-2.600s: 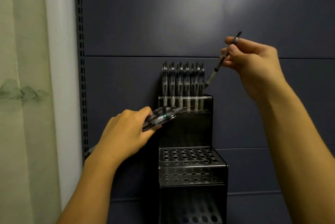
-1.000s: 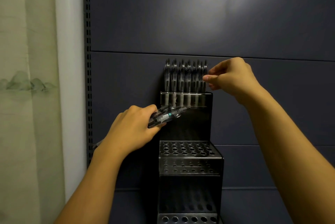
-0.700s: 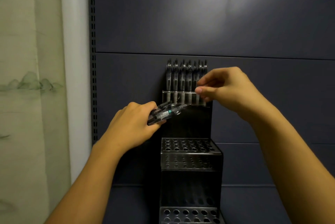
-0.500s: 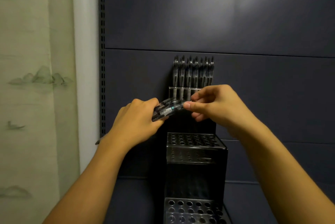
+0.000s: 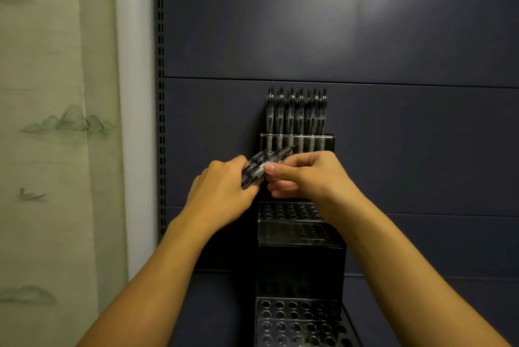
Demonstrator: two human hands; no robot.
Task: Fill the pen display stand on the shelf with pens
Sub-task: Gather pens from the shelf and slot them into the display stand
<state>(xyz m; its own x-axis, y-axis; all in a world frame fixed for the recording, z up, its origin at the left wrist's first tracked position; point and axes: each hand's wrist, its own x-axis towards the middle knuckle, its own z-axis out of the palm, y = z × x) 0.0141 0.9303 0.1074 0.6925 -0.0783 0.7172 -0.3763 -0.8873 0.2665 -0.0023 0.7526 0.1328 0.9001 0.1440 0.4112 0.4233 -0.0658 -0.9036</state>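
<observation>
Hands met in front of the stand (image 5: 300,237) in the head view. The left hand (image 5: 222,195) had its grip closed round a bundle of pens (image 5: 262,168), held at a slant with their tips pointing up and to the right. The right hand (image 5: 311,178) pinched at the same bundle, thumb and forefinger on one pen near a small teal mark. The black stand rose in steps against the dark back panel (image 5: 337,23); its top tier held a row of upright pens (image 5: 296,112), while the middle and bottom tiers showed open holes. To the left stood a slotted upright (image 5: 160,66), and beyond it a pale curtain (image 5: 56,122) with faint green hills.
</observation>
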